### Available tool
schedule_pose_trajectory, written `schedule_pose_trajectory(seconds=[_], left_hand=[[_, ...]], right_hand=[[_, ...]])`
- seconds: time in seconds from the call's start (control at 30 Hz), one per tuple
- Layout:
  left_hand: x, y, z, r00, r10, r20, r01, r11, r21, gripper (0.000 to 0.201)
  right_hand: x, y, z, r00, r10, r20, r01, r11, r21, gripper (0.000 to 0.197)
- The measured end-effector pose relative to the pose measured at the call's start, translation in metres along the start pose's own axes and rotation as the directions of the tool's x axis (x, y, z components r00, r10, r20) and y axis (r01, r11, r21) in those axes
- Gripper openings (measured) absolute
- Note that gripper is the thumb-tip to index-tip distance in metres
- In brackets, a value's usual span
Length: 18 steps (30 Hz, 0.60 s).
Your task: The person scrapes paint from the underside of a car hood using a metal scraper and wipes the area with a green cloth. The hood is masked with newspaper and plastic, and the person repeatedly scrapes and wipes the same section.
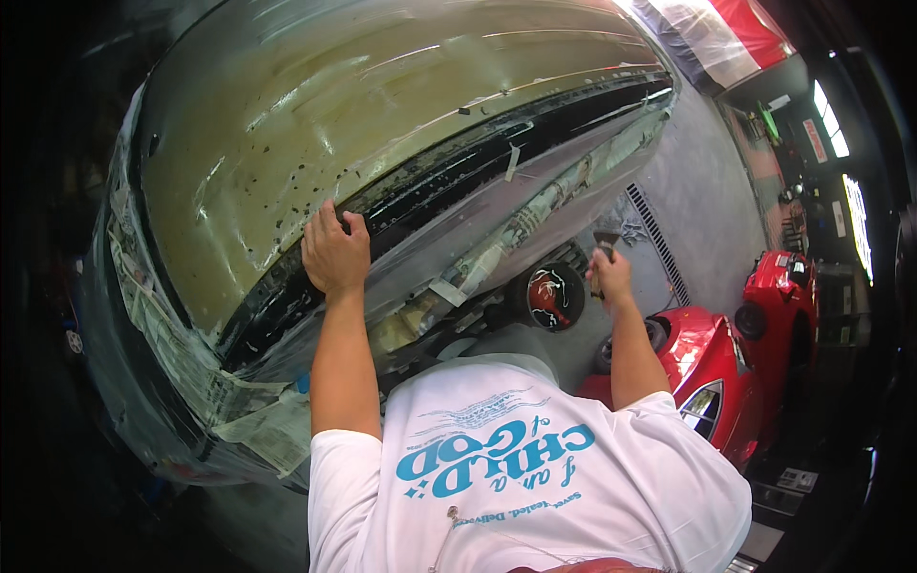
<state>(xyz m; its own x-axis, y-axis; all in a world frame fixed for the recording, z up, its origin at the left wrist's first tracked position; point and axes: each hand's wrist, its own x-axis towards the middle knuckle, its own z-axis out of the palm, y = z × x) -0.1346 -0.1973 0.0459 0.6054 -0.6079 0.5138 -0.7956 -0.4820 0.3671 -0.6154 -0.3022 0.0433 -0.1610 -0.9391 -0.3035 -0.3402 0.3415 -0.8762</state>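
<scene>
A car roof (277,124) with worn olive-gold paint spreads before me, dotted with dark chips near its side edge. Along that edge runs a glossy black strip (430,196) with flaked patches. My left hand (334,253) rests where the gold panel meets the black strip, thumb and forefinger apart, the other fingertips partly hidden. Away from the car on the right, my right hand (614,275) is closed around a small hand tool (605,250) with a dark end; its exact kind is too small to tell.
Plastic sheeting and taped newspaper (258,420) cover the car's lower side. A round red-and-black stool top (552,296) sits beside the car. Red cars (702,344) stand at right, near a floor drain grate (657,244). A red-and-white cover (716,38) shows at the far right.
</scene>
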Motion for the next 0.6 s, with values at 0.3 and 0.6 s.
schedule_pose_trajectory(seconds=[0.3,0.6], left_hand=[[-0.003,-0.001,0.0,1.0,-0.005,-0.011,0.005,1.0,-0.019,0.028],[-0.004,-0.003,-0.004,1.0,-0.014,0.013,0.014,1.0,-0.018,0.027]], right_hand=[[-0.076,0.217,-0.108,0.94,0.198,-0.279,-0.336,0.693,-0.638,0.034],[-0.136,0.238,-0.123,0.924,0.311,-0.223,-0.381,0.693,-0.611,0.036]])
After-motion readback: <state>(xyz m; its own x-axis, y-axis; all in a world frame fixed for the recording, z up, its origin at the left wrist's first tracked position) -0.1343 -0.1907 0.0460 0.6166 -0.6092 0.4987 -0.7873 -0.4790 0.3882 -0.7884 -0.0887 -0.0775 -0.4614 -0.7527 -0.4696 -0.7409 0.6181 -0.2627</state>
